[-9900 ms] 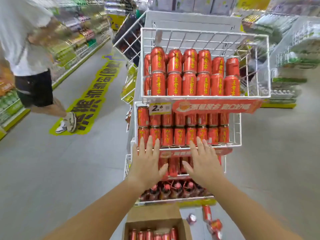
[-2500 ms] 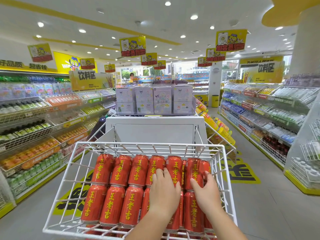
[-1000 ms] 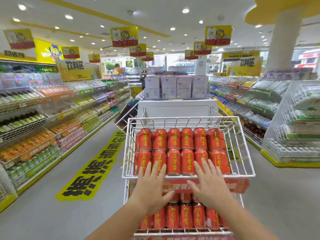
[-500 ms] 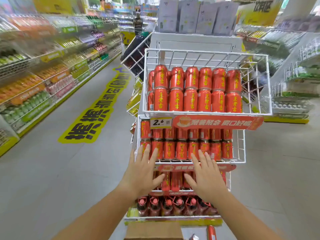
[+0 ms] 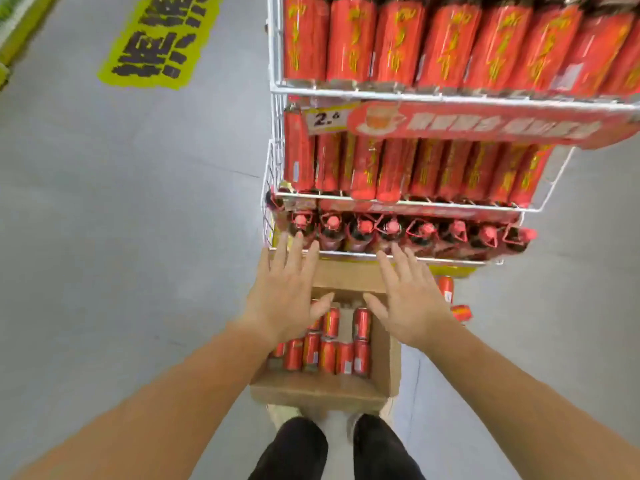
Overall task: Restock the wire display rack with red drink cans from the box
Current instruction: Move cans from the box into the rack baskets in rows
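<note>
Both hands, left hand [image 5: 284,299] and right hand [image 5: 412,306], hover with fingers spread, empty, above the box [image 5: 325,389] on the floor, whose red cans [image 5: 325,355] stand upright.

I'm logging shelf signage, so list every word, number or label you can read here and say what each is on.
"2.6": price tag on the rack's wire shelf edge; the last digit is small and blurred.
Red banner beside the tag: white characters, too blurred to read.
Red cans on the rack: yellow vertical characters, blurred, unreadable.
Yellow floor sticker: big black characters, cut off and smeared, unreadable.
Cans in the box: print too small.
</note>
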### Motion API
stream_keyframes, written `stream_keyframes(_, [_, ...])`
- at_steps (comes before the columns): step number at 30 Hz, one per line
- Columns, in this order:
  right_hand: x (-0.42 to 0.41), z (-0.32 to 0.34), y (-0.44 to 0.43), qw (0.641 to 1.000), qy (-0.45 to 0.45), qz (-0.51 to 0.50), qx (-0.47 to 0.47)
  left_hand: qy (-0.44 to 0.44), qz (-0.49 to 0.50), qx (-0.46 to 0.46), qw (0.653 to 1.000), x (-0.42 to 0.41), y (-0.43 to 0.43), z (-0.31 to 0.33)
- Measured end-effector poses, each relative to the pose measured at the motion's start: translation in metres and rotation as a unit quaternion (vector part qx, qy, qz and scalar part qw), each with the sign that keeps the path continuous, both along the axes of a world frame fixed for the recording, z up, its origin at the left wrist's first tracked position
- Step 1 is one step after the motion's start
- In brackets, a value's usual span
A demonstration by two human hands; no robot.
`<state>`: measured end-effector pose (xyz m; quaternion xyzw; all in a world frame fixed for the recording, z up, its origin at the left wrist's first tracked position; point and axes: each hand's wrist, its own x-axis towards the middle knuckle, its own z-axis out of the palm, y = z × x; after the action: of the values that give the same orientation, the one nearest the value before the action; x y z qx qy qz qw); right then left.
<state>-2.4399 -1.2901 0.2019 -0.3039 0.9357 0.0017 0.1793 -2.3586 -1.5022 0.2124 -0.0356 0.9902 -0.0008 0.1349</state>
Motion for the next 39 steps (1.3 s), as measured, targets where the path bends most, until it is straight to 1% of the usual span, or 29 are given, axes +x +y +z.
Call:
stream_keyframes(5, [0.031,-0.108,0.009,0.997,-0.072,0.01,0.03,-0.065,0.01,0.023,0.998,0.034,0.009,-0.11])
stream_keyframes(8, [0.045,-0.168,0.015,0.994,-0.1,0.013,0.046,-0.101,0.025,0.03,0.994,0.057,0.012,-0.172])
stream_keyframes(11, [0.057,-0.228,0.017,0.987,-0.152,-0.008,0.049,-0.143,0.04,0.047,0.988,0.073,0.012,-0.233])
stream_keyframes(13, [0.064,-0.267,0.017,0.985,-0.167,-0.018,0.049,-0.176,0.041,0.049,0.982,0.08,0.01,-0.273])
stream_keyframes(20, [0.073,-0.404,0.01,0.973,-0.222,-0.018,0.062,-0.224,0.034,0.057,0.972,0.072,0.004,-0.406])
stream_keyframes(24, [0.069,-0.473,-0.003,0.968,-0.241,-0.06,0.043,-0.236,0.041,0.067,0.968,0.058,-0.001,-0.474])
stream_keyframes(27, [0.064,-0.518,-0.012,0.96,-0.26,-0.098,0.028,-0.255,0.088,0.102,0.957,0.046,-0.004,-0.517])
stream_keyframes(29, [0.06,-0.541,-0.019,0.953,-0.271,-0.132,0.018,-0.277,0.16,0.159,0.934,0.039,-0.005,-0.542])
stream_keyframes(31, [0.058,-0.561,-0.027,0.942,-0.288,-0.175,0.014,-0.289,0.239,0.242,0.895,0.031,-0.004,-0.562])
stream_keyframes(34, [0.054,-0.586,-0.037,0.913,-0.315,-0.259,-0.014,-0.26,0.334,0.335,0.842,0.018,-0.001,-0.588])
stream_keyframes(37, [0.051,-0.603,-0.043,0.879,-0.332,-0.338,-0.051,-0.232,0.383,0.374,0.812,0.005,0.0,-0.608])
stream_keyframes(39, [0.051,-0.611,-0.042,0.865,-0.342,-0.36,-0.067,-0.221,0.407,0.382,0.8,-0.003,-0.002,-0.616])
